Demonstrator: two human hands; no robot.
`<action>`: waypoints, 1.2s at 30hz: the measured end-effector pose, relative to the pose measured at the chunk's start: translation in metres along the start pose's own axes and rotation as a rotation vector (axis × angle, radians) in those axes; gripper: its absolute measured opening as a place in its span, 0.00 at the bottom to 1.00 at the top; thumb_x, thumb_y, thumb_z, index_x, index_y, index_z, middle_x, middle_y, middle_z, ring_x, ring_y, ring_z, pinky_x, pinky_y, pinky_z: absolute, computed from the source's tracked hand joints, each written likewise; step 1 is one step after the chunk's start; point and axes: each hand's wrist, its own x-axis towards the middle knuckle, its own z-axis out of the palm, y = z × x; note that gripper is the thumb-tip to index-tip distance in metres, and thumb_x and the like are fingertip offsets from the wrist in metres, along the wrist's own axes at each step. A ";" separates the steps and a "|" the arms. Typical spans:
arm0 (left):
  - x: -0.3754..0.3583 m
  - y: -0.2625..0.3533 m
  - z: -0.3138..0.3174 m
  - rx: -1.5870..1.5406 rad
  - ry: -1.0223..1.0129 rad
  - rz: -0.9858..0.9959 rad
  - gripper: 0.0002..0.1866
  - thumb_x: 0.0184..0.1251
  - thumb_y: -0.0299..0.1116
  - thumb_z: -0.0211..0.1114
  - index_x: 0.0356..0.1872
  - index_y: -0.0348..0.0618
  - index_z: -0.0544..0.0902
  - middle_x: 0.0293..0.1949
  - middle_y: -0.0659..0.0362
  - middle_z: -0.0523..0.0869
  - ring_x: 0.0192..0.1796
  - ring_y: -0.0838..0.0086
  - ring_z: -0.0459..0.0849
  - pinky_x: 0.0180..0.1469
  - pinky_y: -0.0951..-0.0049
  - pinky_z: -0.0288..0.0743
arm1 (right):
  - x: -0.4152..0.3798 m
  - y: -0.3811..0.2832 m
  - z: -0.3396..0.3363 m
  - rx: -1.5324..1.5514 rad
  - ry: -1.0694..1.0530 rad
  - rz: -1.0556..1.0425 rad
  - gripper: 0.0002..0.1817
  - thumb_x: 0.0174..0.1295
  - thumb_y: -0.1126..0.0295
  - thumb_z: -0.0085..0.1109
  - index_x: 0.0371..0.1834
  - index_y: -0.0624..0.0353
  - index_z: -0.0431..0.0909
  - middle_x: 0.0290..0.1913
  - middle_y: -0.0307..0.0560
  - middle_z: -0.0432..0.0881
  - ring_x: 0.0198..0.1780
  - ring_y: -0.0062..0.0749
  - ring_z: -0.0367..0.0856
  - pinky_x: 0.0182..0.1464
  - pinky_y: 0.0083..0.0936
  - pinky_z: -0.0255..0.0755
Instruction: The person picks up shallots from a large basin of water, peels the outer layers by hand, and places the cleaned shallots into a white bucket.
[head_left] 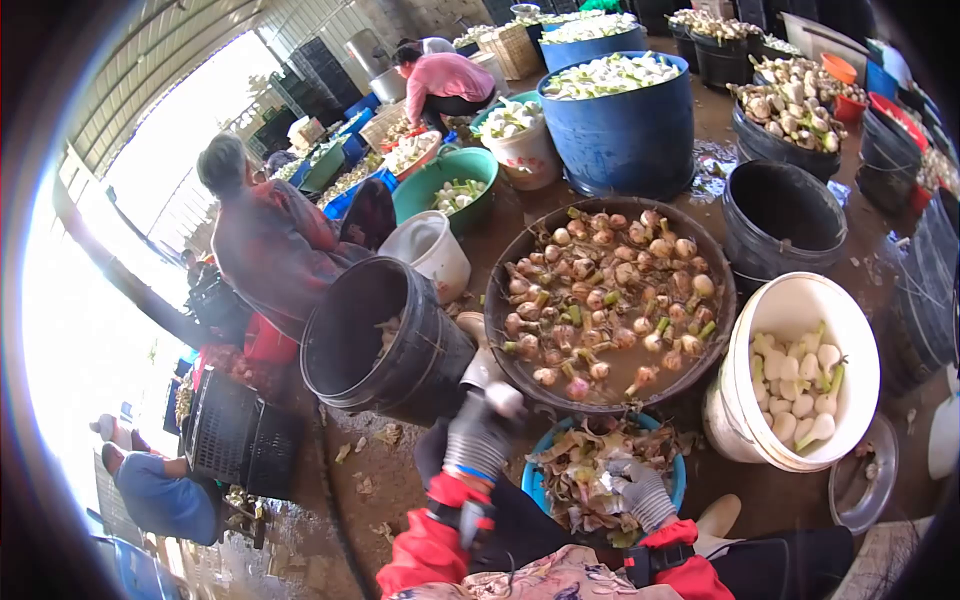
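Observation:
My left hand (478, 430), in a grey striped glove, is blurred by motion in front of the black tub (497, 345). A pale garlic bulb (503, 400) shows at its fingertips, and the fingers look closed on it. Lower right, my gloved right hand (642, 492) is over a blue basin (678, 482) heaped with garlic skins (575, 470). Its fingers point left, apart, with no held thing visible. Unpeeled garlic bulbs (600, 290) lie in murky water in the black tub. Right of it, a white bucket (728, 400) contains peeled garlic (800, 385).
A black bucket (370, 330) leans open left of the tub; another black bucket (782, 220) stands behind right. Beyond are a large blue barrel (620, 135) and a green basin (410, 180). People (275, 230) sit at left. A metal bowl (880, 480) lies right.

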 end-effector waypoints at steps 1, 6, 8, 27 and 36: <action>0.015 0.031 -0.003 -0.004 -0.005 -0.016 0.10 0.65 0.37 0.58 0.40 0.42 0.77 0.33 0.54 0.79 0.38 0.59 0.79 0.35 0.65 0.75 | 0.001 0.002 -0.003 -0.099 0.000 -0.080 0.15 0.54 0.80 0.58 0.47 0.64 0.79 0.47 0.50 0.82 0.49 0.33 0.80 0.53 0.23 0.72; 0.097 0.111 -0.007 0.078 -0.066 0.447 0.19 0.68 0.49 0.53 0.49 0.44 0.73 0.46 0.57 0.76 0.50 0.67 0.74 0.49 0.72 0.71 | 0.013 0.032 0.003 -0.209 0.043 -0.145 0.19 0.49 0.86 0.59 0.46 0.62 0.80 0.46 0.49 0.82 0.51 0.34 0.80 0.54 0.24 0.72; 0.119 0.072 0.001 -0.143 -0.223 0.144 0.10 0.65 0.39 0.58 0.41 0.45 0.74 0.35 0.60 0.74 0.37 0.73 0.74 0.38 0.74 0.71 | 0.016 0.047 0.007 -0.154 0.054 -0.141 0.19 0.49 0.85 0.58 0.47 0.61 0.80 0.48 0.50 0.81 0.51 0.38 0.79 0.54 0.26 0.72; 0.123 -0.149 0.036 1.651 -0.711 -0.276 0.47 0.48 0.41 0.68 0.71 0.50 0.55 0.60 0.40 0.71 0.61 0.54 0.74 0.61 0.65 0.68 | 0.019 0.035 -0.006 0.184 0.149 0.137 0.22 0.66 0.50 0.49 0.37 0.62 0.77 0.25 0.42 0.75 0.27 0.27 0.78 0.29 0.23 0.75; 0.002 -0.088 0.035 0.943 -0.564 -0.143 0.46 0.46 0.34 0.75 0.65 0.29 0.59 0.59 0.48 0.73 0.59 0.69 0.73 0.61 0.71 0.66 | 0.007 -0.013 -0.009 0.711 0.123 0.347 0.17 0.67 0.58 0.52 0.45 0.62 0.77 0.36 0.38 0.78 0.35 0.20 0.74 0.39 0.19 0.72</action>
